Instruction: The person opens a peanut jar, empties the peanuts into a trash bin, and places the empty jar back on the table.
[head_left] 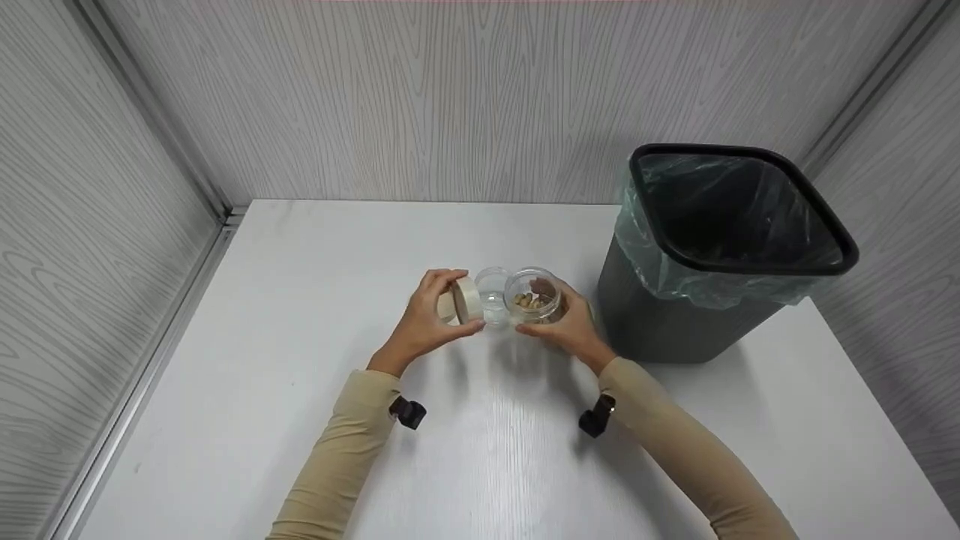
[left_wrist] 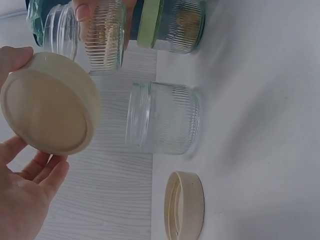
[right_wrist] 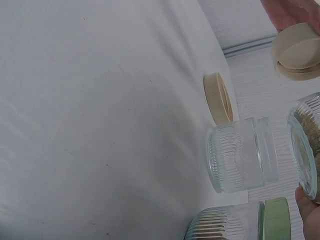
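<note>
My left hand [head_left: 427,319] pinches a round cream lid [head_left: 466,300] by its rim and holds it off the table, seen flat-on in the left wrist view [left_wrist: 50,102]. My right hand [head_left: 568,324] grips a ribbed glass jar [head_left: 533,295] with brownish bits inside, open mouth tilted toward me; its ribbed wall [left_wrist: 102,32] shows in the left wrist view. Between the hands an empty ribbed glass jar [head_left: 493,297] [left_wrist: 162,117] [right_wrist: 242,155] stands without a lid on the white table [head_left: 480,450].
A second cream lid [left_wrist: 185,205] [right_wrist: 220,97] lies on the table by the empty jar. A glass jar with a green lid [left_wrist: 172,22] [right_wrist: 240,222] stands near my right hand. A black bin [head_left: 720,255] with a green liner stands at the right.
</note>
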